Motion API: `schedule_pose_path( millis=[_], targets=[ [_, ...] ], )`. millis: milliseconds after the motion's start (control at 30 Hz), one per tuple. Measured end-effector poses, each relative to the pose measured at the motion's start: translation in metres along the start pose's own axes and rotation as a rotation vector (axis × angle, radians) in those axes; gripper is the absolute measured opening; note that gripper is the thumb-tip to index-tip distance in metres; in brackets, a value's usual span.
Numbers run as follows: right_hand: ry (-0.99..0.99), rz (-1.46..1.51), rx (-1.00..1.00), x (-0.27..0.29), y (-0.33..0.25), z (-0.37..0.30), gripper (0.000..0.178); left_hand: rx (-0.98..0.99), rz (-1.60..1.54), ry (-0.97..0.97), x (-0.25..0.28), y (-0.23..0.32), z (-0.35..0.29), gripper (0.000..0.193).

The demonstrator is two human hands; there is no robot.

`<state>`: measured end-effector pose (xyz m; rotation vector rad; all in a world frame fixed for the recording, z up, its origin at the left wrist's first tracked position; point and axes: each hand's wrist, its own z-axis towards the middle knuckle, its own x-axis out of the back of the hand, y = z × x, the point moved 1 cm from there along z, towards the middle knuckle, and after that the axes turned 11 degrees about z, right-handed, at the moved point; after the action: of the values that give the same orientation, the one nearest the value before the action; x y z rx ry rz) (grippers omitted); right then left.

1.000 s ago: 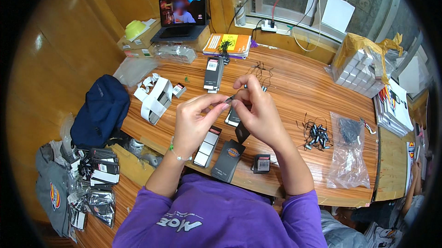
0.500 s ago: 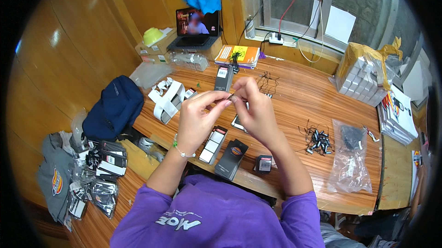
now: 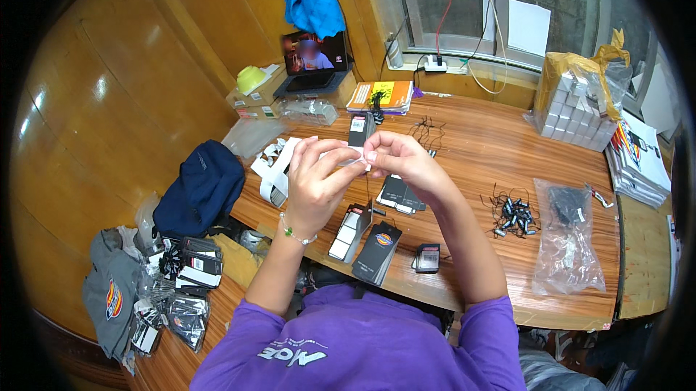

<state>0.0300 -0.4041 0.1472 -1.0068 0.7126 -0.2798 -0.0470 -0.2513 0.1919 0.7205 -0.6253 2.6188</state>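
Taking the hands as the clock's centre and twelve as the far side of the worktop (image 3: pixel 471 148), the left hand (image 3: pixel 317 173) and right hand (image 3: pixel 406 162) meet fingertip to fingertip. Each grip is narrow, thumb pinched toward forefinger, with a thin cord (image 3: pixel 368 186) apparently between them; the exact hold is too small to tell. From it a dark hang tag (image 3: pixel 367 211) seems to dangle at six o'clock, just above a stack of white-labelled tags (image 3: pixel 346 240). The fine pinch probably suits so slender a cord, and keeping both hands raised leaves the tag room to hang free. The left hand's other fingers are curled loosely away, likely to keep clear of the pinch. Also at six, nearer the body, stands a stack of black logo tags (image 3: pixel 377 254), with a small stack of barcoded tags (image 3: pixel 428 258) at five and spread dark cards (image 3: pixel 397 196) between four and five; their closeness presumably saves reaching. A taller black stack (image 3: pixel 359 128) stands at twelve. Loose black cords (image 3: pixel 428 131) lie at two, while a tangled heap of cords with silvery ends (image 3: pixel 516 215) sits between three and four, apart from the cards, perhaps to prevent snagging. Beyond that heap, near four, lies a clear plastic bag (image 3: pixel 565 264).
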Motion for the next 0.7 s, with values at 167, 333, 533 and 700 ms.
schedule_pose_path(
  millis=[167, 333, 533, 700],
  targets=[
    [-0.034, -0.051, 0.018, 0.002, 0.015, 0.006, 0.014, -0.014, -0.028, -0.032, -0.003, -0.007, -0.007, 0.018],
    [-0.076, -0.085, -0.030, 0.010, 0.014, 0.006, 0.012, -0.061, -0.124, -0.142, -0.007, -0.014, -0.011, 0.014],
    [0.293, -0.028, 0.305, 0.017, -0.019, 0.003, 0.009, 0.050, -0.432, -0.106, -0.029, -0.024, -0.012, 0.015],
    [0.331, 0.020, 0.473, 0.012, -0.048, 0.020, 0.011, 0.273, -0.765, -0.015, -0.057, -0.039, -0.023, 0.025]
  ],
)
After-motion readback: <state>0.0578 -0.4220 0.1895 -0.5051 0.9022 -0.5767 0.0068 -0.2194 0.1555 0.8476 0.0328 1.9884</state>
